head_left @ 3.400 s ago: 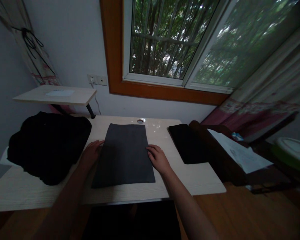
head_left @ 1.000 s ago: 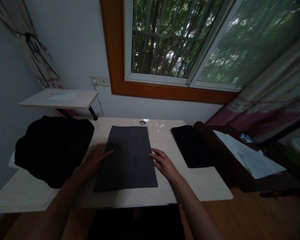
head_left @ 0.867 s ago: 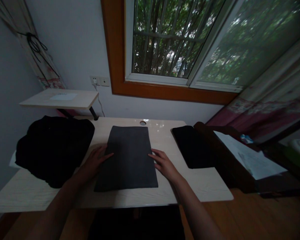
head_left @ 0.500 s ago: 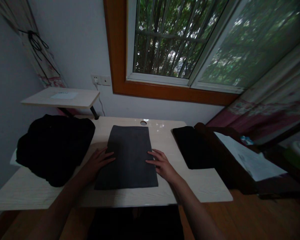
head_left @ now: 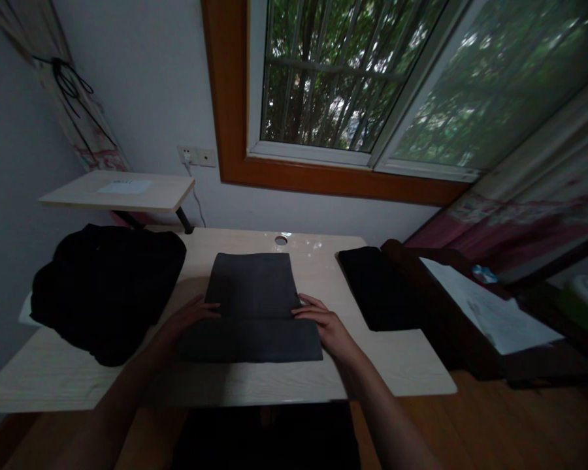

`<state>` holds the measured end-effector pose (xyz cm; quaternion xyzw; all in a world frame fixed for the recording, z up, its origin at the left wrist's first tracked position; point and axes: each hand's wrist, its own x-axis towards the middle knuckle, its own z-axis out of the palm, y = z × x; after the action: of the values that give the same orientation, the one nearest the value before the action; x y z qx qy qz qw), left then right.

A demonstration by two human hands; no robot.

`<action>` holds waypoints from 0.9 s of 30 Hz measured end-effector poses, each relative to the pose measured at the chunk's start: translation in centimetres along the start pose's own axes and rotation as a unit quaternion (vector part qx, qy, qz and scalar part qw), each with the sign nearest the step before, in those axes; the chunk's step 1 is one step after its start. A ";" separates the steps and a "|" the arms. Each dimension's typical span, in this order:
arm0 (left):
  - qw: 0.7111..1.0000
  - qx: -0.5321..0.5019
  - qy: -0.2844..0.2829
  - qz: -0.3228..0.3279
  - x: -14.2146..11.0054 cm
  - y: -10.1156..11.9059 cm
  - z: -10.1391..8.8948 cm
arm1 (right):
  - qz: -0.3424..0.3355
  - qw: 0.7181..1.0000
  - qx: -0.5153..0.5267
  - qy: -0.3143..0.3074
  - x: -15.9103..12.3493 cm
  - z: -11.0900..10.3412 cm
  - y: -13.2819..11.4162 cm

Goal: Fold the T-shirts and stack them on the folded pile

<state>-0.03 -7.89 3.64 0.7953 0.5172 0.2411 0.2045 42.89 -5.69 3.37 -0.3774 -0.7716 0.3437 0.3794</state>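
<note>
A dark grey folded cloth lies on the desk in front of me. It is creased across the middle, and its near part is bent up along that line. At its left edge, by the crease, my left hand grips it with the fingertips over the top. On the opposite edge my right hand holds it, fingers resting on top near the crease. Both thumbs are hidden. What kind of garment or fabric it is, I cannot tell.
The pale wooden desk bears a heap of black clothing at left and a flat black folded piece at right. A raised shelf stands at back left. Papers lie on dark furniture at right.
The hands lay on the side edges of the flat cloth; now they grip it and its near part has come up, creasing it across the middle. The far edge has shifted slightly nearer.
</note>
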 end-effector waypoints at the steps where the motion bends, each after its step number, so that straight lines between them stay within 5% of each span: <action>1: 0.999 -0.036 0.002 -0.015 -0.2 0.1 -0.1 | 0.021 0.999 0.027 0.007 0.0 -0.1 -0.4; 6: 0.981 -0.144 0.070 -0.108 0.4 0.9 -0.6 | 0.144 0.973 0.164 0.081 1.3 -0.5 -2.6; 10: 0.957 -0.182 0.135 -0.180 3.0 2.9 -1.3 | 0.173 0.945 0.235 0.147 4.3 0.0 -3.5; 17: 0.891 -0.323 0.149 -0.281 5.8 5.5 -1.0 | 0.230 0.888 0.322 0.234 8.4 3.0 -0.8; 21: 0.872 -0.378 0.142 -0.277 5.6 4.6 0.2 | 0.246 0.871 0.359 0.228 8.2 3.9 0.5; 27: 0.894 -0.377 0.103 -0.220 5.2 3.7 0.9 | 0.254 0.886 0.351 0.162 7.2 3.5 -0.1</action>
<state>4.97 -4.55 5.98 0.4953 0.5671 0.4478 0.4823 36.83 -0.56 4.10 -0.4530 -0.4060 0.6109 0.5067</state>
